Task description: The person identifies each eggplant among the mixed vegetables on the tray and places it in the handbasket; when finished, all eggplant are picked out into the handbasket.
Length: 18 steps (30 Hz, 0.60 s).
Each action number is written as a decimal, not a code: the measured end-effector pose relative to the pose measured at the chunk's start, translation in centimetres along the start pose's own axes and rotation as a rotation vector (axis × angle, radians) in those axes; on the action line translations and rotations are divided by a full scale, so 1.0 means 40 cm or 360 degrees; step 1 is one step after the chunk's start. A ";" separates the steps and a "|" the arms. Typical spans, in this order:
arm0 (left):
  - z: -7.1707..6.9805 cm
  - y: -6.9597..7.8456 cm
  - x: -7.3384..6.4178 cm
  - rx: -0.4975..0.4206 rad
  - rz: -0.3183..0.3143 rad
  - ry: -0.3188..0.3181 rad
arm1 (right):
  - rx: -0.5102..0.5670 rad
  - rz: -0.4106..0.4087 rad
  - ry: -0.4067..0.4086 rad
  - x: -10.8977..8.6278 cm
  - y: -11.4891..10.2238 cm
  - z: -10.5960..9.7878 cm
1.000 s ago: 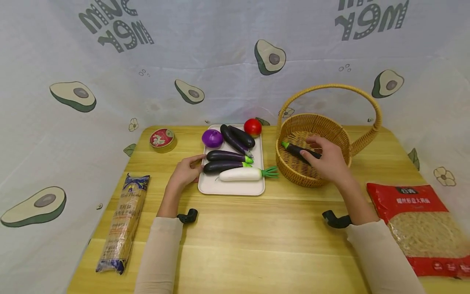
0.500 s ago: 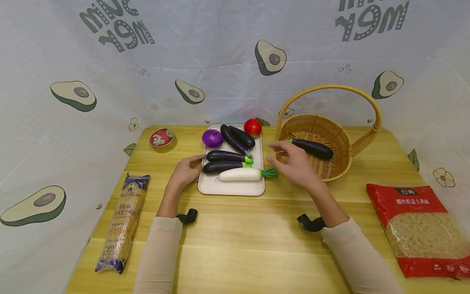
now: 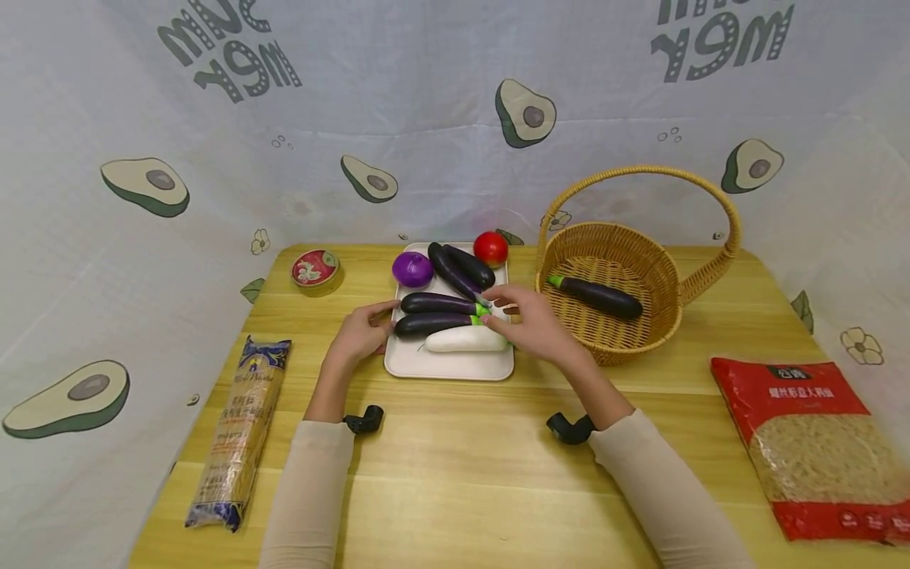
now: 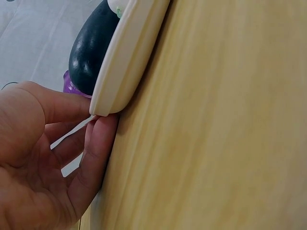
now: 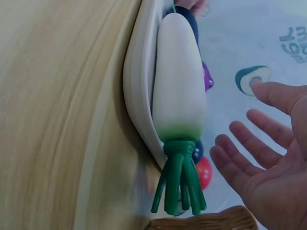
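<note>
My left hand (image 3: 358,332) is at the left edge of the white tray (image 3: 448,365). The left wrist view shows its thumb and fingers pinching the tray's rim (image 4: 108,86). My right hand (image 3: 536,324) hovers over the tray's right side, fingers spread and holding nothing, and covers the leaves of the white radish (image 3: 464,340). That radish shows whole, with its green leaves (image 5: 180,177), in the right wrist view. Behind it lie two eggplants with green caps, one nearer (image 3: 432,324) and one farther (image 3: 437,303). Another eggplant (image 3: 600,298) rests inside the wicker basket (image 3: 626,352).
Two more eggplants (image 3: 455,273), a purple onion-like vegetable (image 3: 412,269) and a tomato (image 3: 490,249) fill the tray's back. A round tin (image 3: 316,272) and a pasta packet (image 3: 240,435) lie left. A red pasta bag (image 3: 817,450) is at right. The basket's tall handle arches up.
My right hand has let go of the eggplant in the basket and moved left over the tray. My left hand has stayed at the tray's edge.
</note>
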<state>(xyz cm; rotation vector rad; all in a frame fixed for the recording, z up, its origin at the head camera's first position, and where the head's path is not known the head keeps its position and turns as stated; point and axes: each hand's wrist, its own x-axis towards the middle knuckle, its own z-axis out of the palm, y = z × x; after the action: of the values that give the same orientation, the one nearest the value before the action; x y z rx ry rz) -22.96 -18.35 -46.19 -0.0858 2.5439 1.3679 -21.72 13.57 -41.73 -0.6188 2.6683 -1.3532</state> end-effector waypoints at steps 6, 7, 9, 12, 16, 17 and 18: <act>-0.001 -0.004 -0.001 0.0006 -0.0008 0.0007 | 0.0038 -0.0008 -0.0049 0.017 0.001 0.022; -0.001 -0.004 -0.001 0.0004 -0.0009 0.0008 | 0.0044 -0.0006 -0.0057 0.020 0.002 0.026; -0.001 -0.004 -0.002 -0.0005 -0.0005 0.0005 | 0.0061 -0.0002 -0.0072 0.026 0.002 0.034; -0.001 -0.001 -0.003 -0.0011 0.0000 0.0006 | 0.0054 -0.0002 -0.0079 0.034 0.003 0.047; -0.002 0.003 -0.004 0.0000 0.0002 0.0008 | 0.0023 0.0003 -0.0080 0.045 0.002 0.063; -0.002 0.003 -0.004 0.0004 0.0000 0.0009 | 0.0005 0.0010 -0.0082 0.047 0.001 0.065; -0.002 0.004 -0.004 0.0004 -0.0005 0.0010 | -0.0013 0.0010 -0.0084 0.049 0.000 0.068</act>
<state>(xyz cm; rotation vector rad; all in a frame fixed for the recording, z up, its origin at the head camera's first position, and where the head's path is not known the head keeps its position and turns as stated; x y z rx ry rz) -22.85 -18.33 -45.98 -0.0938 2.5496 1.3658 -22.83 10.74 -43.18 -0.6375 2.6338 -1.3062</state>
